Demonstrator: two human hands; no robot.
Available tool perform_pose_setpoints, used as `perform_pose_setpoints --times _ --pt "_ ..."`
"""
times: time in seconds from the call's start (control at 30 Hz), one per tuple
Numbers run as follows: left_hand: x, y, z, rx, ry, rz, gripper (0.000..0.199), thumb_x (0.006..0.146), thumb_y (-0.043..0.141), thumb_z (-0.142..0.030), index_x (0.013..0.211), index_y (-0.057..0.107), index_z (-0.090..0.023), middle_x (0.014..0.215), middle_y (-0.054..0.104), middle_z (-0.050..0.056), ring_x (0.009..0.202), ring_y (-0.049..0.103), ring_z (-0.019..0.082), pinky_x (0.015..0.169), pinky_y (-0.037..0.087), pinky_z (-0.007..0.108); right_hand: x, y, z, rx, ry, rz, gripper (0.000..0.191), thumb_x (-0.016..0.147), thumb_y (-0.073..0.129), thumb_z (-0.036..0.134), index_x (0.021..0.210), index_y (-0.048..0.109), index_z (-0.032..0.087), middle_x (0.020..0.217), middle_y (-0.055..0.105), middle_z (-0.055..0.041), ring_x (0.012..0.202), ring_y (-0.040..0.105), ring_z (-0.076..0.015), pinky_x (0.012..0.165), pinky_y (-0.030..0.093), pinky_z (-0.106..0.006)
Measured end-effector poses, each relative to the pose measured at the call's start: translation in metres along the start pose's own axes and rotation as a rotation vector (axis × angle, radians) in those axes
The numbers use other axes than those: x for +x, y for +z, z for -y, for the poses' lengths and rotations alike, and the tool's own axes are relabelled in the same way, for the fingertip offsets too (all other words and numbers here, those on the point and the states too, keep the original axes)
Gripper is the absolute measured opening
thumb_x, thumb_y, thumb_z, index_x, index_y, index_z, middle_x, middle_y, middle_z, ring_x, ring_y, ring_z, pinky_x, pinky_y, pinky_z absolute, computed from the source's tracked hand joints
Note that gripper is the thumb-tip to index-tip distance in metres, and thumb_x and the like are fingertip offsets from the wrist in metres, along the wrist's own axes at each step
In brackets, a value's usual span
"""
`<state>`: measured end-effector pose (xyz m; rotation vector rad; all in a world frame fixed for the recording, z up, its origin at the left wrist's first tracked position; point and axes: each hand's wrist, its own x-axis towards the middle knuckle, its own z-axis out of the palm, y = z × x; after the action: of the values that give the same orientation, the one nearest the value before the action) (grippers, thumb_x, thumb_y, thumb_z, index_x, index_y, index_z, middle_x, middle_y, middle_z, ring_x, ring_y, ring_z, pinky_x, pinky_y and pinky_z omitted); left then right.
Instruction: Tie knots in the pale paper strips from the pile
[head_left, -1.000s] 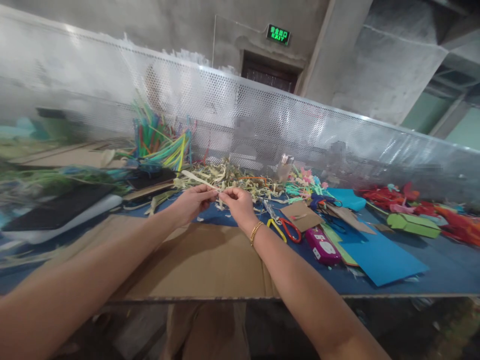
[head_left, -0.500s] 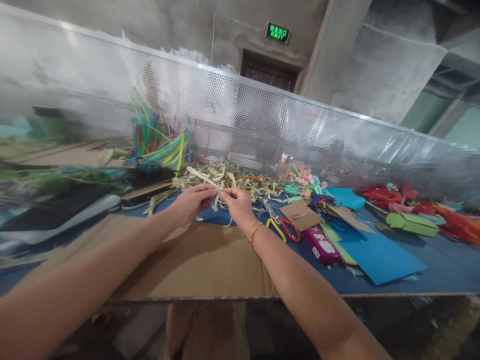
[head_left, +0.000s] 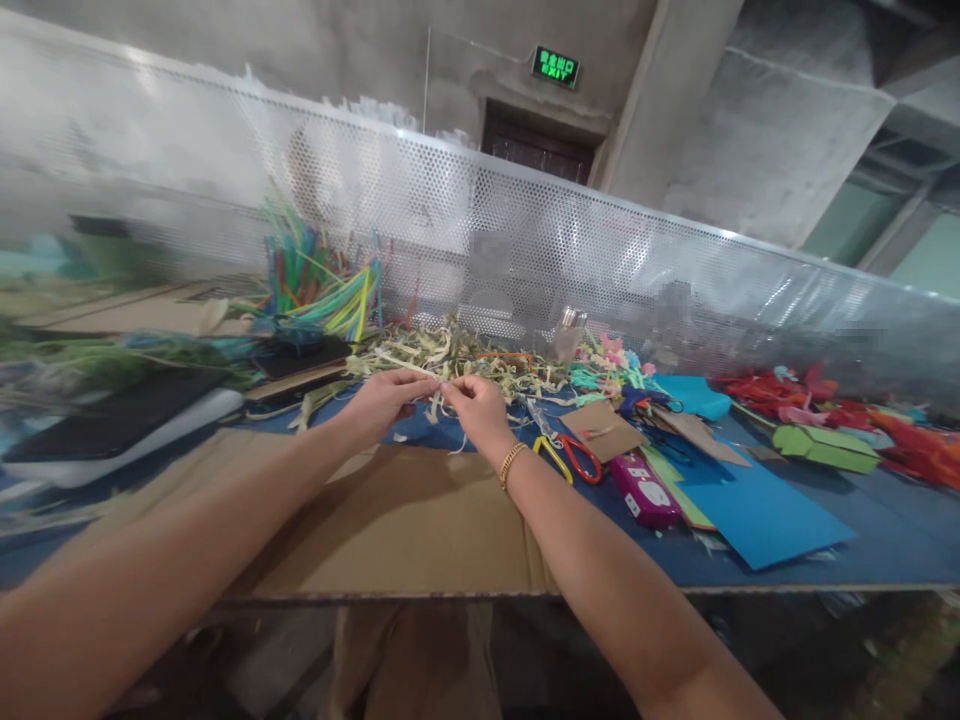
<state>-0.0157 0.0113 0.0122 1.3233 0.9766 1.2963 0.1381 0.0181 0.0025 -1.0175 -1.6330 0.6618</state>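
Note:
My left hand (head_left: 384, 402) and my right hand (head_left: 478, 410) meet fingertip to fingertip above the near edge of a pile of pale strips (head_left: 517, 376). Both are closed in a pinch on a thin pale strip (head_left: 403, 364), whose free end slants up and left over my left fingers. The exact spot where the fingers press together is too small to make out. Below my hands lies a flat brown cardboard sheet (head_left: 420, 530). Scissors with red and yellow handles (head_left: 581, 460) rest just right of my right wrist.
Right of the scissors lie a purple power strip (head_left: 645, 490), blue sheets (head_left: 757, 510), a green paper piece (head_left: 825, 447) and red material (head_left: 915, 430). Colourful pipe cleaners (head_left: 322, 285) stand at back left, near a black tablet-like slab (head_left: 112, 412). A perforated metal screen (head_left: 420, 200) runs behind.
The strip's free end has dipped lower, now lying flatter over my left fingers. My right hand has shifted very slightly right; both hands keep their pinch.

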Motion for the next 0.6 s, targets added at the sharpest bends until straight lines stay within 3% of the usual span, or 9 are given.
perform_pose_setpoints --times 0.13,0.23,0.33,0.47,0.6 --pt "0.0 0.002 -0.001 -0.02 -0.002 -0.006 0.024 0.061 0.078 -0.035 0.068 0.068 -0.014 0.065 0.057 0.001 0.057 0.048 0.009 0.049 0.034 0.021 -0.002 -0.004 0.003 -0.165 -0.079 -0.009 0.025 0.081 0.056 0.042 0.072 0.063 0.019 0.063 0.062 0.0006 0.059 0.054 -0.0119 0.058 0.041 -0.024" --pt "-0.002 0.004 -0.004 -0.107 -0.035 -0.018 0.023 0.06 0.079 -0.031 0.064 0.065 -0.014 0.062 0.054 0.0 0.055 0.046 0.008 0.045 0.031 0.019 -0.004 -0.011 0.011 -0.367 -0.271 -0.073 0.016 0.081 0.06 0.036 0.084 0.064 0.021 0.079 0.066 -0.0018 0.077 0.058 -0.0157 0.076 0.043 -0.03" --pt "-0.002 0.004 -0.004 -0.202 -0.076 -0.02 0.02 0.06 0.078 -0.026 0.066 0.065 -0.013 0.063 0.053 -0.001 0.055 0.047 0.007 0.042 0.028 0.018 -0.007 -0.016 0.019 -0.596 -0.456 -0.106 0.013 0.081 0.063 0.029 0.093 0.064 0.024 0.094 0.065 -0.0034 0.097 0.054 -0.0209 0.092 0.034 -0.037" --pt "0.001 0.002 -0.001 -0.255 -0.097 0.012 0.017 0.063 0.075 -0.023 0.07 0.064 -0.012 0.062 0.053 -0.001 0.053 0.047 0.006 0.041 0.028 0.017 -0.008 -0.019 0.026 -0.74 -0.546 -0.017 0.017 0.083 0.059 0.021 0.097 0.065 0.028 0.101 0.063 -0.0034 0.103 0.048 -0.0219 0.094 0.028 -0.039" --pt "0.0 0.002 -0.001 -0.283 -0.095 0.034 0.017 0.061 0.075 -0.021 0.069 0.063 -0.012 0.063 0.053 -0.001 0.053 0.046 0.006 0.041 0.03 0.016 -0.009 -0.017 0.027 -0.748 -0.572 -0.008 0.012 0.086 0.057 0.026 0.093 0.066 0.028 0.099 0.063 -0.0026 0.101 0.048 -0.0213 0.093 0.026 -0.039"
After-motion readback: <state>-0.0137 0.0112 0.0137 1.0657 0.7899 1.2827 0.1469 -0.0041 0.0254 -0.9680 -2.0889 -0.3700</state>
